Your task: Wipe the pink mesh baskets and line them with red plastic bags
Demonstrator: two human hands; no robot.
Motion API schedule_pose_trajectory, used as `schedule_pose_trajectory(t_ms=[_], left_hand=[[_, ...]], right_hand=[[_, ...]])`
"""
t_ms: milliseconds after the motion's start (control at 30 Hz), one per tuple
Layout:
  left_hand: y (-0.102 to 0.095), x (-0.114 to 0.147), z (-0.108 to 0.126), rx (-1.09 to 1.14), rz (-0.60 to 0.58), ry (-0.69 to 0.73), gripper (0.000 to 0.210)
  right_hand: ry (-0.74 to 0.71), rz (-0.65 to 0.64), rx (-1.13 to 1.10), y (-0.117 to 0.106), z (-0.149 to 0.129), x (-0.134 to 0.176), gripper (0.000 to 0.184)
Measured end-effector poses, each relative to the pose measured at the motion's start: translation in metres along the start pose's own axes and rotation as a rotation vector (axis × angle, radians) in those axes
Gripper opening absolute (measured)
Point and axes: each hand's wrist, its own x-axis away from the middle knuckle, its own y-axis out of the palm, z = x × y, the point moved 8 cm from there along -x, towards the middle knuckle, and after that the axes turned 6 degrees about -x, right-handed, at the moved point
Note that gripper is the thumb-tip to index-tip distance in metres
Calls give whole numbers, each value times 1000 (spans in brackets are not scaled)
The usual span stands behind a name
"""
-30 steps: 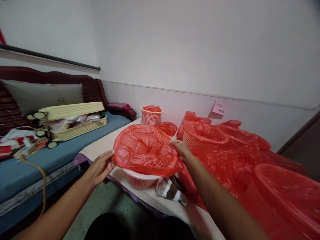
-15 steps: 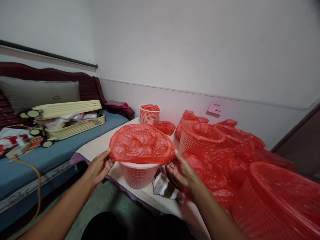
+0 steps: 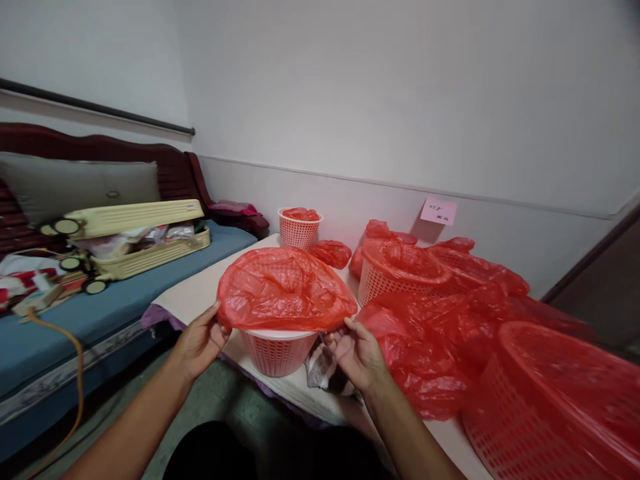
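In front of me a white plastic basket [image 3: 280, 355] with perforated sides stands near the table's edge. A red plastic bag [image 3: 285, 290] lines it, its mouth spread wide and folded out over the rim. My left hand [image 3: 203, 340] pinches the bag's edge at the left, thumb on top. At the right, my right hand [image 3: 357, 350] grips the opposite edge between thumb and fingers. A brown, grey and white striped cloth [image 3: 320, 367] lies beside the basket, partly covered by my right hand.
More bag-lined baskets stand at the back [image 3: 299, 232], mid-right [image 3: 400, 270] and near right [image 3: 555, 400]. Loose red bags [image 3: 425, 347] lie between them. A pink note [image 3: 439, 211] is near the wall. Left, an open yellow suitcase [image 3: 145, 240] rests on a blue bed [image 3: 125, 300].
My right hand has shifted slightly left and down along the bag's edge, covering more of the cloth. The bag's right side stretches a little farther out. The pink note has swung up and right.
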Motion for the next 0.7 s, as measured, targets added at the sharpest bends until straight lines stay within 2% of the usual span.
schedule_pose_trajectory(t_ms=[267,433,700], left_hand=[[-3,6,-10,9,45,-6,24],[3,17,-18,-5,39,2,29],[13,39,-15,-5,4,57,22]], right_hand=[[-59,-13,141,-6,10,3,28],[-74,2,153,-11,9,0,29],[-82,-66,212,3,14,13,25]])
